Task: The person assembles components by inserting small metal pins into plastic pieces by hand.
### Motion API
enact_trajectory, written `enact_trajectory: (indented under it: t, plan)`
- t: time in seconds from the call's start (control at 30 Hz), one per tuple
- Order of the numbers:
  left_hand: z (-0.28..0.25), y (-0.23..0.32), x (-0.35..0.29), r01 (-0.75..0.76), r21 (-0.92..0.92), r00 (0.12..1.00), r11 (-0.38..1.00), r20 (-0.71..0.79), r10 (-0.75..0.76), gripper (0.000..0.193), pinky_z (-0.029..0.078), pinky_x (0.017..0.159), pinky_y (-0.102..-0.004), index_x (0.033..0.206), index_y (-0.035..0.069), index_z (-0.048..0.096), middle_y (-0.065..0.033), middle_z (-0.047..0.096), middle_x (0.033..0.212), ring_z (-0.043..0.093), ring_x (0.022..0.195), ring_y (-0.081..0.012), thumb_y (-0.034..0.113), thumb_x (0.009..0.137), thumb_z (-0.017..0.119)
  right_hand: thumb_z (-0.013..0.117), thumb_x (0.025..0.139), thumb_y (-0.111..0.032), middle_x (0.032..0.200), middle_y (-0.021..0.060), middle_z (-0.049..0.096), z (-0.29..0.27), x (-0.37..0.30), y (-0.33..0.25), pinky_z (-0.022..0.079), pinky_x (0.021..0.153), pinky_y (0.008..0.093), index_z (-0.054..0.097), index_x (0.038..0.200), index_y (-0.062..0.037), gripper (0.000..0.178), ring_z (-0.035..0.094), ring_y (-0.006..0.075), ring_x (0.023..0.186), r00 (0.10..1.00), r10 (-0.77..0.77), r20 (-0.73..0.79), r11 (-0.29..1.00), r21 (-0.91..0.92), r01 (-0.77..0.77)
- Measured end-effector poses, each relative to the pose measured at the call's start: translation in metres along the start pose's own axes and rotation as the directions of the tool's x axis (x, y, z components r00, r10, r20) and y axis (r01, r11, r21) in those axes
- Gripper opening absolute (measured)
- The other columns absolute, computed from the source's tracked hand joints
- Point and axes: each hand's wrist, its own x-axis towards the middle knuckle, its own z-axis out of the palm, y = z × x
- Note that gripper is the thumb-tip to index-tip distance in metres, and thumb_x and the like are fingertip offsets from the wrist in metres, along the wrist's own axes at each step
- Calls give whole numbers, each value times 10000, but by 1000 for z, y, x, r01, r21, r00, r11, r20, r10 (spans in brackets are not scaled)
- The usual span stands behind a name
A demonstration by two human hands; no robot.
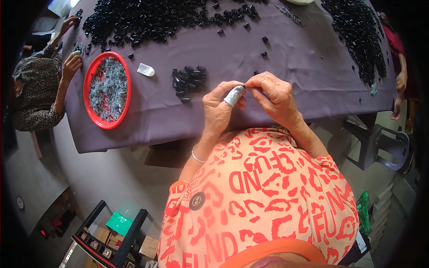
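My left hand (217, 107) and my right hand (275, 96) meet above the table's near edge, both closed in a pinch. Between their fingertips is a small black piece (244, 86), mostly covered by the fingers. A whitish-grey sleeve (234, 95) wraps one digit of my left hand. Left of my hands lies a small heap of shiny black plastic caps (190, 79). Further left, a red oval basket (128, 89) holds many small, clear-grey plastic pieces (108, 87). Between basket and heap lies a white finger cot (145, 69).
A purple-grey cloth covers the table (165, 127). Large piles of black caps spread at the back left (134, 22) and far right (357, 40). One person's hand (71, 64) works beyond the basket; another person's arm (401, 73) shows at right. A grey plastic chair (380, 145) stands at right.
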Motion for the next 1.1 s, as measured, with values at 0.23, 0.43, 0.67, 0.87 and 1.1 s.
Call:
enact_trajectory:
  t: [0.23, 0.43, 0.67, 0.87, 1.1]
  plan:
    - [3, 1, -1, -109, 119, 994, 987, 31, 106, 121, 515, 569, -214, 966, 5, 659, -40, 610, 881, 618, 699, -106, 21, 853, 622, 637, 782, 52, 797, 73, 626, -4, -1, -3, 481, 612, 244, 605, 890, -6, 126, 601, 140, 683, 996, 80, 43, 995, 55, -82]
    - [5, 2, 0, -67, 122, 998, 990, -7, 69, 119, 515, 566, -213, 967, 0, 653, -39, 605, 878, 615, 696, -106, 22, 856, 618, 647, 791, 42, 793, 48, 602, -1, -4, -1, 458, 606, 235, 600, 909, 5, 132, 559, 102, 673, 959, 279, 55, 939, 195, -285]
    - [7, 3, 2, -81, 136, 997, 987, -3, 82, 118, 521, 572, -213, 967, -7, 648, -41, 598, 876, 613, 695, -103, 24, 858, 616, 632, 787, 59, 776, 60, 589, 1, -3, 1, 450, 599, 251, 593, 909, 6, 138, 554, 124, 669, 986, 169, 17, 976, 136, -169]
    - [5, -2, 1, -109, 152, 993, 982, -16, 113, 121, 521, 573, -213, 970, -5, 647, -38, 590, 867, 611, 693, -102, 13, 856, 612, 636, 746, 70, 759, 89, 591, 6, -1, -3, 467, 597, 298, 589, 868, -11, 154, 576, 221, 663, 998, -41, -45, 987, -154, 34]
    - [5, -2, 1, -136, 195, 990, 971, 6, 138, 124, 518, 571, -210, 971, -10, 644, -37, 586, 863, 604, 683, -97, -1, 854, 604, 645, 747, 58, 732, 97, 590, 0, 0, -4, 466, 590, 301, 588, 860, -13, 145, 578, 234, 645, 999, 11, 45, 995, -101, -7]
